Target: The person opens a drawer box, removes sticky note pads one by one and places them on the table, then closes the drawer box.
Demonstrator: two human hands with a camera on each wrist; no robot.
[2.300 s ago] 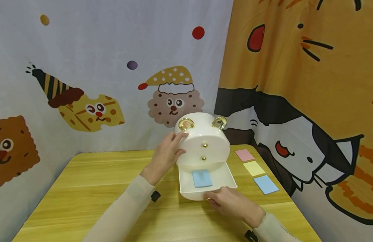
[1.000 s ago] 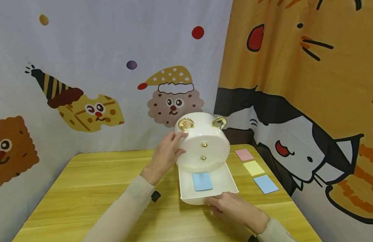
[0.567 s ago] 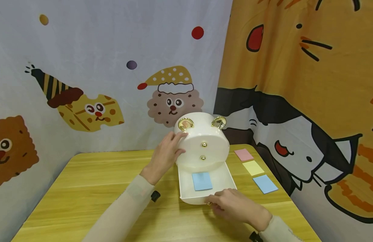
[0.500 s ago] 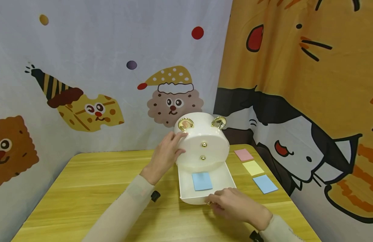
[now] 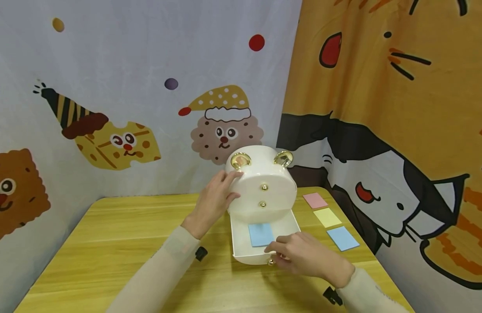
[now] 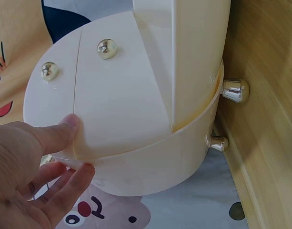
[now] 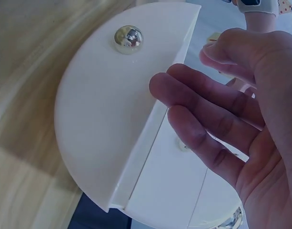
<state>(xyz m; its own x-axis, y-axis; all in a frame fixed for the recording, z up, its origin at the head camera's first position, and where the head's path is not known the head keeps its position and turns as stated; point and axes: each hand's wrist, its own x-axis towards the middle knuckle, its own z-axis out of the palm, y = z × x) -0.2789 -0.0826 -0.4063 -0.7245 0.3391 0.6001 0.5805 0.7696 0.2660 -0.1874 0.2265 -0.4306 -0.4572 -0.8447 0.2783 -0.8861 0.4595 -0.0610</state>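
A white desktop drawer organizer (image 5: pixel 260 163) with gold ear-like rings stands at the back of the table. Its bottom drawer (image 5: pixel 285 226) is pulled out, and a blue sticky note pad (image 5: pixel 260 236) lies inside. My left hand (image 5: pixel 211 200) grips the organizer's left side, thumb on the front face and fingers along the side wall, as the left wrist view also shows. Over the drawer's front edge hovers my right hand (image 5: pixel 305 257), fingers loosely bent and holding nothing. Just below its fingertips is the gold drawer knob (image 5: pixel 270 261); the right wrist view shows that knob (image 7: pixel 128 39) apart from the fingers.
To the right of the organizer, a pink note pad (image 5: pixel 315 200), a yellow one (image 5: pixel 327 217) and a blue one (image 5: pixel 343 238) lie in a row near the table's right edge. Printed curtains hang behind the wooden table (image 5: pixel 139 243).
The drawer has come a little further out toward me since the earliest frame. My right hand has let go of its knob and risen slightly. My left hand has stayed in place.
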